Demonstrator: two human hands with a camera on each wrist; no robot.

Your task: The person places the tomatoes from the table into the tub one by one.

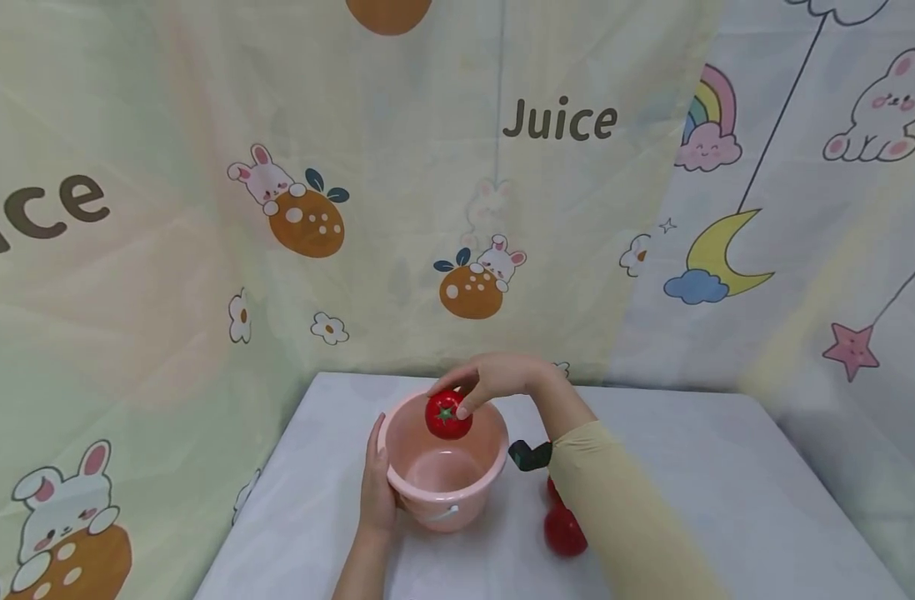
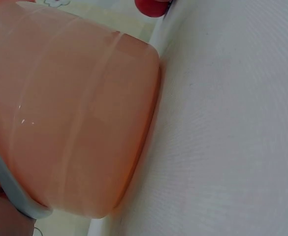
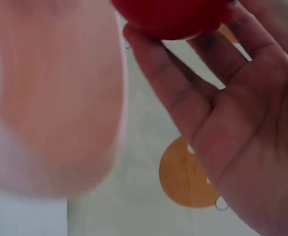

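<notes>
A pink bucket [image 1: 446, 500] stands upright on the white table, its inner floor visible. My left hand [image 1: 378, 492] holds the bucket's left side, fingers along the outer wall near the rim. In the left wrist view the bucket's wall [image 2: 84, 108] fills much of the picture, with a grey handle [image 2: 11, 182] beside the hand. My right hand [image 1: 495, 379] grips a red tomato [image 1: 447, 415] with a green star-shaped top, above the bucket's opening. From the right wrist, the tomato [image 3: 176, 17] sits at the fingertips, next to the bucket's rim.
Right of the bucket lies a round red object [image 1: 565, 533]; another red one [image 1: 553, 492] behind it is mostly hidden by the right sleeve [image 1: 630, 508]. A black device [image 1: 531, 455] is at the right wrist. Printed cloth [image 1: 397, 275] hangs behind the white table [image 1: 675, 442].
</notes>
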